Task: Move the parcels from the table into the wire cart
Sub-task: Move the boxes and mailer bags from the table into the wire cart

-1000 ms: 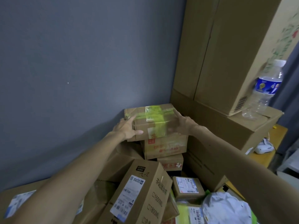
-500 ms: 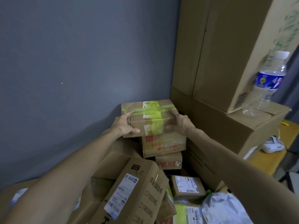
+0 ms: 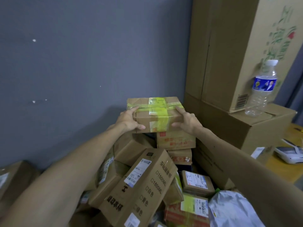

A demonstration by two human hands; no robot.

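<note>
A flat brown parcel bound with yellow-green tape (image 3: 155, 114) is held at the top of the pile, near the grey wall. My left hand (image 3: 129, 121) grips its left end and my right hand (image 3: 186, 121) grips its right end, both arms stretched forward. The parcel's near edge rests just above a box with red print (image 3: 176, 140). Below lie several more parcels, among them a long carton with black lettering (image 3: 144, 189), a small labelled box (image 3: 197, 181) and a grey plastic mailer bag (image 3: 232, 210). No wire cart is in view.
Large cardboard cartons (image 3: 229, 51) are stacked on the right, close beside my right hand. A clear water bottle (image 3: 262, 89) stands on the lower carton. A white device (image 3: 290, 153) lies on the yellow table (image 3: 285, 174) at far right. The grey wall (image 3: 82, 63) fills the left.
The taped parcel has come up off the box with red print and toward me, with both hands still on its ends. The view has shifted slightly.
</note>
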